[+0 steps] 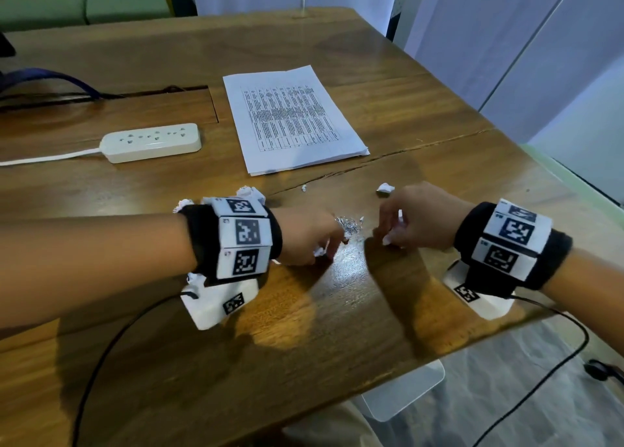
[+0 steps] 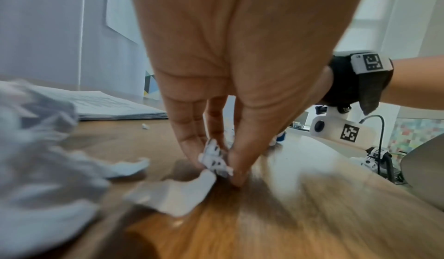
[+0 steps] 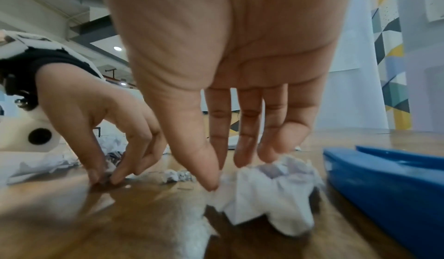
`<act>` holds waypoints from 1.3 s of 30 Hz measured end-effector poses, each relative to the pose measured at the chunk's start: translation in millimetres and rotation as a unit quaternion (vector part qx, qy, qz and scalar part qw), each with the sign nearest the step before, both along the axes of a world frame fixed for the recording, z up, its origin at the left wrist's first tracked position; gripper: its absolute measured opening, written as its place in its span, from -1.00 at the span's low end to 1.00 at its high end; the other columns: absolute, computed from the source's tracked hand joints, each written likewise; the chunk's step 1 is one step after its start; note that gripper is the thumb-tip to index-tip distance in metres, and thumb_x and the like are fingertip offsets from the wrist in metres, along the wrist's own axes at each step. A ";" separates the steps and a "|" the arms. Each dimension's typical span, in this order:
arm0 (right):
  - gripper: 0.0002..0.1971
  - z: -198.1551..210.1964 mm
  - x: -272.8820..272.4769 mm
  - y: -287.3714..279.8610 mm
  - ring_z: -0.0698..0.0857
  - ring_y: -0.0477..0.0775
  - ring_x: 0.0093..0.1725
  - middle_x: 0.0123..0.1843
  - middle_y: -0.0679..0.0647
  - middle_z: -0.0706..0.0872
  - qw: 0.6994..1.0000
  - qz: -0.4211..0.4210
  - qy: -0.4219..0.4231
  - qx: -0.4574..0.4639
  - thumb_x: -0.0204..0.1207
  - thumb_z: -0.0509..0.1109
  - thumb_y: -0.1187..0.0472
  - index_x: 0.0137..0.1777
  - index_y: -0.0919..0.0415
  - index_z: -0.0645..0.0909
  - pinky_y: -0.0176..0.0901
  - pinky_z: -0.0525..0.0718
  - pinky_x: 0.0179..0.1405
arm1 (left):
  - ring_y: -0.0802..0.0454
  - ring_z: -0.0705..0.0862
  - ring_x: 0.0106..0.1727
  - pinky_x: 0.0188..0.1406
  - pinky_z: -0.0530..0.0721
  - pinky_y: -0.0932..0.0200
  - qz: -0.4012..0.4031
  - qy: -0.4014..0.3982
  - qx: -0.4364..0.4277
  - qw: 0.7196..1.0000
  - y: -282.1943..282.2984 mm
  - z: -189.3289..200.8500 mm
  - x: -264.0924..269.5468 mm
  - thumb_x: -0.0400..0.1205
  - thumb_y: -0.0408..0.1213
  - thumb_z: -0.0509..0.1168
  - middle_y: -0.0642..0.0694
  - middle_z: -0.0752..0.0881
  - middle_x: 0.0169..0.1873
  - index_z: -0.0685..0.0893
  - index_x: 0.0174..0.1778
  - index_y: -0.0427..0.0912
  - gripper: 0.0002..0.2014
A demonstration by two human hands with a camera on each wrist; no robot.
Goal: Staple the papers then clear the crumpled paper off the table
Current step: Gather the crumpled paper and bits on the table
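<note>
the left hand [image 2: 230,58] pinches a small paper scrap [image 2: 213,158] on the table [image 1: 337,328]. the right hand [image 3: 230,58] has fingers [image 3: 209,170] closing on a crumpled paper [image 3: 264,192] right under them.

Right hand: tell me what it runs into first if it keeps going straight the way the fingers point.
The right hand points down at the table, fingertips already on a white crumpled paper wad. That wad comes first, then the wooden table beneath it. The blue stapler lies beside it, out of line.
</note>
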State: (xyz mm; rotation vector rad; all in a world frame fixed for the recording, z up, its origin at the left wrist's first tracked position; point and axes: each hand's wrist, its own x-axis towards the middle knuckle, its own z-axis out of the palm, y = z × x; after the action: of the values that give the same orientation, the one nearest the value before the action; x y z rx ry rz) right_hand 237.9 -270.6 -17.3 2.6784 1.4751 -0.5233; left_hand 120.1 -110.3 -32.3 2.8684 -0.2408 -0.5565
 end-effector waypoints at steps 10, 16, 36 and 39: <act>-0.60 -13.3 -24.6 35.1 0.56 0.05 0.14 0.17 0.05 0.58 0.999 -0.006 0.005 0.032 0.42 0.43 0.24 0.28 0.09 0.57 -0.15 0.52 0.13 | 0.05 0.54 0.00 -0.07 0.53 0.22 0.030 0.004 0.114 0.993 30.7 9.3 -15.6 0.56 -0.32 0.33 -0.03 0.65 0.06 0.66 0.07 -0.08 -0.81; -0.69 -13.5 -24.5 44.8 0.59 -0.06 -0.10 0.06 -0.01 0.73 0.997 -0.021 0.046 0.062 0.37 0.50 0.27 0.12 0.08 0.66 -0.17 0.63 0.02 | 0.09 0.46 -0.07 -0.17 0.38 0.22 0.035 -0.028 0.096 0.994 16.6 7.2 -0.7 0.56 -0.10 0.36 0.05 0.55 -0.14 0.61 0.07 -0.07 -0.78; -0.81 -14.4 -25.4 39.9 0.71 -0.02 -0.08 -0.13 -0.01 0.78 0.989 -0.091 0.073 0.094 0.37 0.51 0.22 -0.01 0.08 0.77 -0.21 0.63 0.05 | 0.12 0.58 -0.19 -0.48 0.36 0.40 0.134 -0.007 0.015 0.991 21.8 -3.2 22.5 0.55 -0.18 0.41 0.04 0.67 -0.21 0.76 -0.03 -0.14 -0.84; -0.84 -13.7 -29.2 46.0 0.72 -0.04 -0.09 -0.18 -0.07 0.75 0.988 -0.087 0.079 0.101 0.37 0.50 0.22 -0.05 0.04 0.77 -0.21 0.66 0.00 | 0.08 0.58 -0.14 -0.36 0.42 0.30 0.128 -0.024 0.007 0.991 13.4 -4.6 28.5 0.55 -0.17 0.41 0.02 0.66 -0.17 0.74 -0.02 -0.12 -0.85</act>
State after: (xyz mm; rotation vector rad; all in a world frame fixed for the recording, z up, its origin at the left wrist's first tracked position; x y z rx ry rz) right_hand 208.7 -224.6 -31.0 3.0073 1.4067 -0.6429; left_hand 148.6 -96.9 -36.9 2.8650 0.1246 -0.4422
